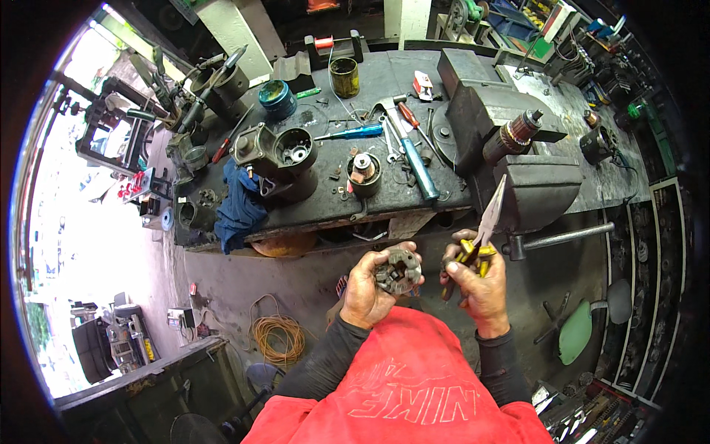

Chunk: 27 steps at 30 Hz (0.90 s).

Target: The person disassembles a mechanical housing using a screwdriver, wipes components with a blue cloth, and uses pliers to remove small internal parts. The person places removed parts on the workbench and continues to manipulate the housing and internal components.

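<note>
My left hand (366,294) is closed around a round grey metal motor part (399,271) with notched inner pieces and a dark hole in its middle. In my right hand (484,290) is a pair of needle-nose pliers (491,212) with yellow handles, jaws pointing up and away from me. The pliers are apart from the round part. Beyond my right hand, a bench vise (543,181) holds an armature (520,131) with a copper-coloured band. A motor housing (296,149) stands on the bench, and a smaller cylinder with a copper-toned core (363,171) stands nearer its front edge.
On the dark workbench (336,200) lie a blue-handled hammer (418,169), a blue screwdriver (359,132), a red-handled screwdriver (408,115) and wrenches (390,140). A blue cloth (238,207) hangs over the edge. The vise handle (569,238) juts out right. Orange hose (279,337) lies coiled on the floor.
</note>
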Available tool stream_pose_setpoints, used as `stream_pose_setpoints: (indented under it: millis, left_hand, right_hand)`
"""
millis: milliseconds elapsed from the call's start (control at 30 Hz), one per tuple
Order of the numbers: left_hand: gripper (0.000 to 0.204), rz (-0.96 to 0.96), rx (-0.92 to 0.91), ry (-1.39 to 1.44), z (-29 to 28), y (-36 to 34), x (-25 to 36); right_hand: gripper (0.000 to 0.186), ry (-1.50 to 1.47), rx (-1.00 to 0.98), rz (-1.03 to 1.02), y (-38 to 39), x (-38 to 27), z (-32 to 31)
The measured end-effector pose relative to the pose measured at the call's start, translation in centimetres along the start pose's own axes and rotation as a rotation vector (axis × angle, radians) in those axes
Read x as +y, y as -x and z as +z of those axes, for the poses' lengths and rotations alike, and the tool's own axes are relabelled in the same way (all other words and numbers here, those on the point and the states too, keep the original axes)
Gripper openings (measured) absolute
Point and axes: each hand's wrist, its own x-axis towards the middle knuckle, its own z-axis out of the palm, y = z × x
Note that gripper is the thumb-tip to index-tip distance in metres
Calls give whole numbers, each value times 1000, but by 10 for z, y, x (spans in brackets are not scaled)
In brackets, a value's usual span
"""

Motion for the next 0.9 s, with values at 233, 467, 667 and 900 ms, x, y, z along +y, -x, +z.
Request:
stream_pose_setpoints:
  millis: [233,467,667,900]
  left_hand:
    - [26,-99,1,-488,1,12,17]
    - [35,-231,-148,-711,-1,20,45]
    - [31,-330,-237,-658,-15,22,62]
    - [29,-434,-251,-363,-29,22,66]
  right_hand:
    - [48,-27,-94,23,2,6,16]
    - [34,203,-31,106,9,13,47]
    - [33,50,-28,98,15,22,65]
    - [31,15,-6,-64,24,25,64]
